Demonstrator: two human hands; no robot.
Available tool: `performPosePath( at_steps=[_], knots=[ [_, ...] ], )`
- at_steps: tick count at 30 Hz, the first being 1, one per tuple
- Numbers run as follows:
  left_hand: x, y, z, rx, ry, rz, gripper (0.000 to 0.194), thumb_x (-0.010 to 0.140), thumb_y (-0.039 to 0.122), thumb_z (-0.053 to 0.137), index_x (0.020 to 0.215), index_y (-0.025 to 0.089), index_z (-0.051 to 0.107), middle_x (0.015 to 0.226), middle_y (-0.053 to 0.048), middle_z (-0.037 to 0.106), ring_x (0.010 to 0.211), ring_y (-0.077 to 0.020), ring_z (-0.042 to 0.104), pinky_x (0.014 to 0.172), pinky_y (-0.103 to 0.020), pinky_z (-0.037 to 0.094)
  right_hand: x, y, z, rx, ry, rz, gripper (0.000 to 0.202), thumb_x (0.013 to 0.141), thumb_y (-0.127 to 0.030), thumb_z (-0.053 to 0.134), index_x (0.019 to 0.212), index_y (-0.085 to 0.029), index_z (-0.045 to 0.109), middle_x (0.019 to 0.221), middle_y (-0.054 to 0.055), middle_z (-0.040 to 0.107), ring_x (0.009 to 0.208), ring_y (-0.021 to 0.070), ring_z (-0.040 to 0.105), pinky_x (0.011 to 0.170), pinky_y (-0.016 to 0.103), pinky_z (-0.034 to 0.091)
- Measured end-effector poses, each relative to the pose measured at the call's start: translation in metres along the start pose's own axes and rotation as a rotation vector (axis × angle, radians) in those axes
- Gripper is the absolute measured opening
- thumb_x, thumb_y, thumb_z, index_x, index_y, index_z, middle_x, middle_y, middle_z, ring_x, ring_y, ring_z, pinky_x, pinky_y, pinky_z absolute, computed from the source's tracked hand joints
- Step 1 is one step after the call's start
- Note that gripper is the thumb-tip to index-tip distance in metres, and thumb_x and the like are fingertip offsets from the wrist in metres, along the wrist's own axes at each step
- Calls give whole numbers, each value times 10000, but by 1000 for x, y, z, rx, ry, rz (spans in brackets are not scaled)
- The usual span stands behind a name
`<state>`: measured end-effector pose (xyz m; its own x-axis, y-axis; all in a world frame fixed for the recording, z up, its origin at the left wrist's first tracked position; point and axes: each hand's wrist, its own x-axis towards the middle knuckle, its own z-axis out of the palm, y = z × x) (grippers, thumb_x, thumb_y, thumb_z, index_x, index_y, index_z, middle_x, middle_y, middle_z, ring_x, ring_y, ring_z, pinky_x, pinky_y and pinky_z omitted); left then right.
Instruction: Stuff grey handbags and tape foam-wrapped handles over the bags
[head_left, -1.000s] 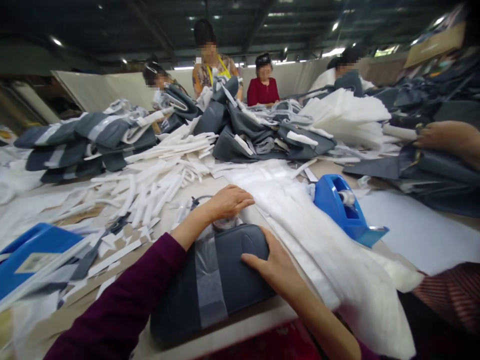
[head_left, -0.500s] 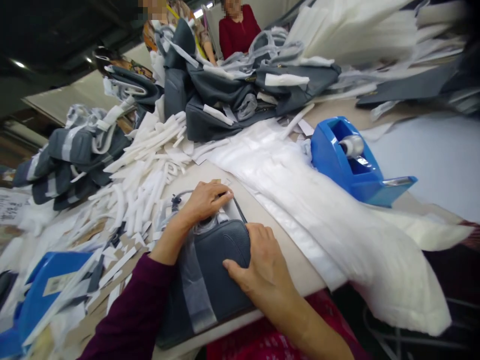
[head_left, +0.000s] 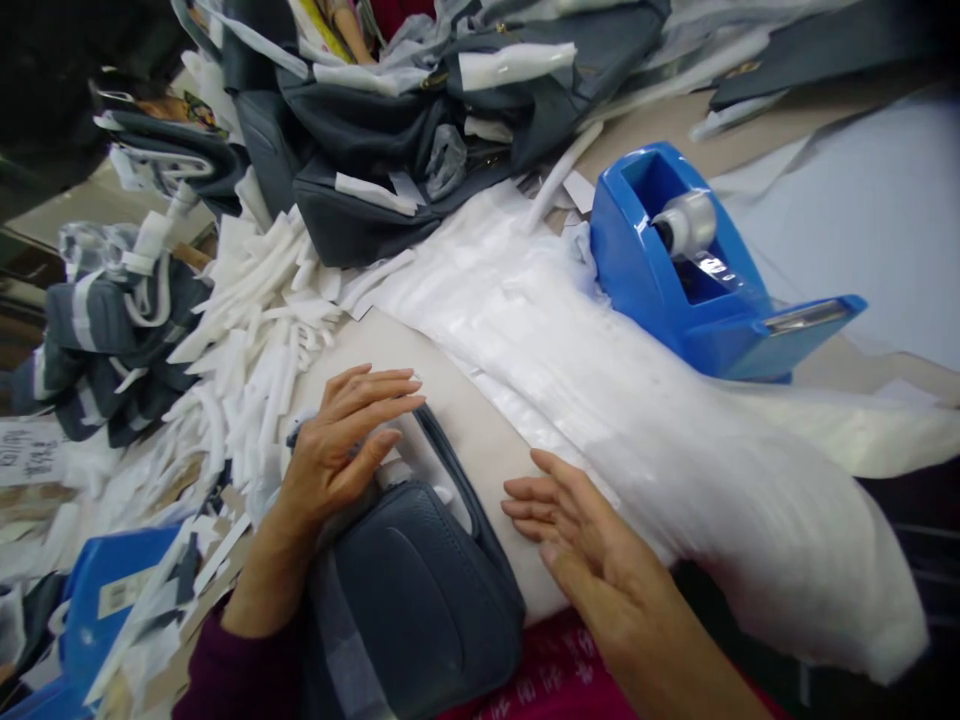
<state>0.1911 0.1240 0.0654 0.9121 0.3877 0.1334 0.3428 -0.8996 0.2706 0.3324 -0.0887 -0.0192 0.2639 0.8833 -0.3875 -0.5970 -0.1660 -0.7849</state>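
Observation:
A dark blue-grey handbag lies at the table's near edge, with a pale translucent band across its left part. My left hand is over the bag's top end, fingers stretched out and a little apart from the thumb; whether it touches the bag underneath is hidden. Beside the bag on the right, my right hand is off it, fingers extended and nothing in them. The bag's strap and some white wrapping show just beyond the bag, partly behind my left hand.
A blue tape dispenser stands at the right, behind a long stack of white padding sheets. White padding strips lie heaped at left. More dark bags are piled at the back. Another blue dispenser sits at lower left.
My right hand has let go of the bag's side and moved right, its fingers straightening. My left hand has lifted slightly with fingers extended. The view has tilted downward and closer.

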Motion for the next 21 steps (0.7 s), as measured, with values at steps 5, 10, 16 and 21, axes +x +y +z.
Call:
performPosePath(
  at_steps=[5, 10, 16, 21],
  knots=[
    [0, 15, -8, -187, -310, 52, 390, 945, 469, 421, 1234, 284, 608, 1239, -55, 639, 1220, -262, 537, 1125, -460, 312, 10, 0, 10, -115, -126, 73, 697, 826, -327, 559, 1465, -241, 296, 1225, 104, 572, 1061, 217, 589, 942, 403, 467],
    [0, 14, -9, -150, -419, 61, 476, 896, 578, 477, 1266, 298, 583, 1210, -52, 654, 1236, -259, 521, 1179, -464, 182, 16, -5, 21, -380, -131, 85, 931, 680, -370, 733, 1487, -286, 276, 1167, 91, 604, 918, 248, 603, 812, 411, 496],
    [-6, 16, -14, -197, -363, 63, 479, 883, 578, 504, 1241, 272, 592, 1187, -62, 659, 1230, -259, 518, 1181, -457, 168, 24, -15, 43, -394, -172, 51, 1059, 615, -363, 786, 1501, -338, 208, 1309, 100, 532, 1047, 291, 590, 897, 439, 470],
    [-15, 17, -15, -201, -298, 108, 431, 860, 553, 561, 1155, 245, 628, 1112, -58, 676, 1176, -234, 545, 1191, -427, 109, 36, -15, 60, -147, -198, 133, 1168, 612, -324, 749, 1518, -254, 15, 1228, 132, 565, 971, 274, 646, 839, 426, 509]
  ],
)
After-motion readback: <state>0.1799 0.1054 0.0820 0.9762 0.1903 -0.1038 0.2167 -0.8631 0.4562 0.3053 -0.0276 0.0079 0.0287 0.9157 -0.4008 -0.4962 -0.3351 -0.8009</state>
